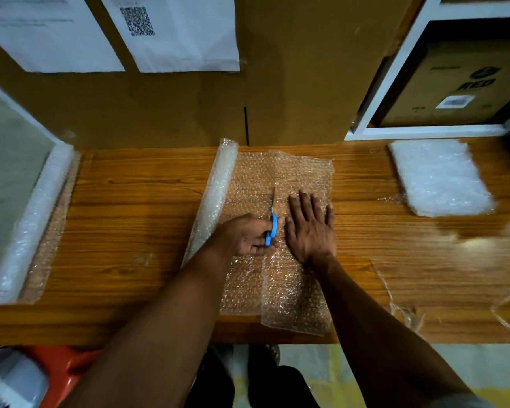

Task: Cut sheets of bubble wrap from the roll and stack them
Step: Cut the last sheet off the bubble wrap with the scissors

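- Nearest, below the tabletop (pixel 130 322) edge, a red stool (pixel 71 369) is showing at the lower left, with a blurred white-and-grey object (pixel 9 381) lying on it.
- The unrolled bubble wrap sheet (pixel 280 284) is lying flat across the middle of the wooden tabletop, its near end overhanging the near edge slightly; a slit is running up through it from the near end toward the scissors.
- The left hand (pixel 249 235) is gripping the blue-handled scissors (pixel 272 222), fingers curled through the loops, blades pointing away toward the far side and sitting in the sheet.
- The right hand (pixel 311 228) is pressing flat on the sheet just right of the scissors, fingers straight and spread, palm down, holding nothing.
- The bubble wrap roll (pixel 215 198) is lying just left of the left hand, running near to far, with the sheet coming off its right side.
- Another roll (pixel 33 222) is lying along the tabletop's left end.
- Scraps of clear tape or film (pixel 407 313) are clinging to the tabletop at the near right.
- Far right, a stack of cut sheets (pixel 439 178) is sitting well apart from the hands.
- Behind, cardboard boxes (pixel 174 107) are standing with white papers (pixel 177 33) stuck on them, and a white shelf (pixel 395 75) is holding another carton (pixel 460 83).
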`<state>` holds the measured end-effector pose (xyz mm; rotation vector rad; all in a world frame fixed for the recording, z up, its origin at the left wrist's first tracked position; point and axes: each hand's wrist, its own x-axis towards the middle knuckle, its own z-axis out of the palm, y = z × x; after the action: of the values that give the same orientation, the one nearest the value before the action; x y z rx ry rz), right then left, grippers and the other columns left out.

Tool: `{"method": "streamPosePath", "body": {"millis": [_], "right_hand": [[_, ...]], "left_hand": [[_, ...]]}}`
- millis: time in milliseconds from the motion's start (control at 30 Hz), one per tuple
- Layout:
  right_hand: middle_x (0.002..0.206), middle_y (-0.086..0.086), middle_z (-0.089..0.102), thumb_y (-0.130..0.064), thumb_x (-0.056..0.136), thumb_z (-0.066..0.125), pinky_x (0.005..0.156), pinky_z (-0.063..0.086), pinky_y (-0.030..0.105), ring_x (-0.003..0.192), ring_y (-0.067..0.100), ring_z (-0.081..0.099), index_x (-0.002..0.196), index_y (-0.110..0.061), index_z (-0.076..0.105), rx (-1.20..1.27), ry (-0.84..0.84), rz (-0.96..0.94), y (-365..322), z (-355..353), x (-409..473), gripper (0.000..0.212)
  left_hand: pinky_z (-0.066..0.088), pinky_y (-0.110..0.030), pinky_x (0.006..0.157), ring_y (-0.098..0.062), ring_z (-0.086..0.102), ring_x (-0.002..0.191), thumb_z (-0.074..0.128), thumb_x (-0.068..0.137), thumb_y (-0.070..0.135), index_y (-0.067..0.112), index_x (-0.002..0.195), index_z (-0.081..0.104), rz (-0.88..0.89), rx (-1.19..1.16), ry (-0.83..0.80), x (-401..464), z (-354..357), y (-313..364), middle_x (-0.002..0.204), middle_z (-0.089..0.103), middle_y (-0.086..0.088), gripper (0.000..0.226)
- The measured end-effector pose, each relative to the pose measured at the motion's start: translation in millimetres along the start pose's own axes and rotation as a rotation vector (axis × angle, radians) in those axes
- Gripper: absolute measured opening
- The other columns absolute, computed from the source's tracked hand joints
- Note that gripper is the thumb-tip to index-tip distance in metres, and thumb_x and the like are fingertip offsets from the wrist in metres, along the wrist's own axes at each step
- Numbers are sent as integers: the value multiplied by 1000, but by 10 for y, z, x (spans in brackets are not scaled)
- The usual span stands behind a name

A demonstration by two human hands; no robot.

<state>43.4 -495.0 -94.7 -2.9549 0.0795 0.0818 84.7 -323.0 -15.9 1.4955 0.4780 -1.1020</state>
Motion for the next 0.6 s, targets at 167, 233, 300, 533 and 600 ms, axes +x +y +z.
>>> {"method": "streamPosePath", "body": {"millis": [167, 233, 300, 533, 600], "right_hand": [[175, -3, -6, -51, 109, 14, 128, 4, 60, 162, 22, -7, 167, -30, 5, 1, 0, 2, 16, 21, -5, 63], [175, -3, -8, -51, 109, 13, 127, 3, 60, 161, 22, -8, 167, -30, 4, 4, -2, 0, 18, 19, 5, 63], [175, -3, -9, -51, 109, 12, 128, 3, 59, 161, 22, -9, 167, -30, 3, -2, -1, -2, 15, 21, 5, 62], [175, -3, -4, -51, 108, 14, 128, 2, 59, 161, 22, -7, 167, -30, 6, -10, 6, -2, 9, 15, 10, 63], [175, -2, -5, -51, 108, 12, 127, 1, 59, 161, 22, -8, 167, -30, 5, -19, 6, -3, 11, 13, 6, 63]], "left_hand": [[63, -35, 76, -23, 70, 95, 68, 95, 38, 5, 120, 63, -10, -18, -22, 25, 11, 141, 112, 68, -15, 42], [62, -34, 78, -21, 70, 91, 69, 95, 40, 7, 113, 63, -14, -15, -26, 55, 2, 192, 109, 68, -14, 38], [62, -32, 75, -20, 70, 90, 68, 95, 41, 8, 107, 64, -12, 0, -21, 87, -8, 236, 106, 68, -13, 35], [42, -10, 39, -12, 68, 68, 62, 101, 18, 12, 89, 66, 21, 20, 68, 243, -9, 277, 85, 65, -7, 13], [34, -8, 35, -8, 67, 56, 60, 101, 13, 11, 88, 67, 30, 9, 86, 269, -13, 263, 82, 64, -7, 15]]}}
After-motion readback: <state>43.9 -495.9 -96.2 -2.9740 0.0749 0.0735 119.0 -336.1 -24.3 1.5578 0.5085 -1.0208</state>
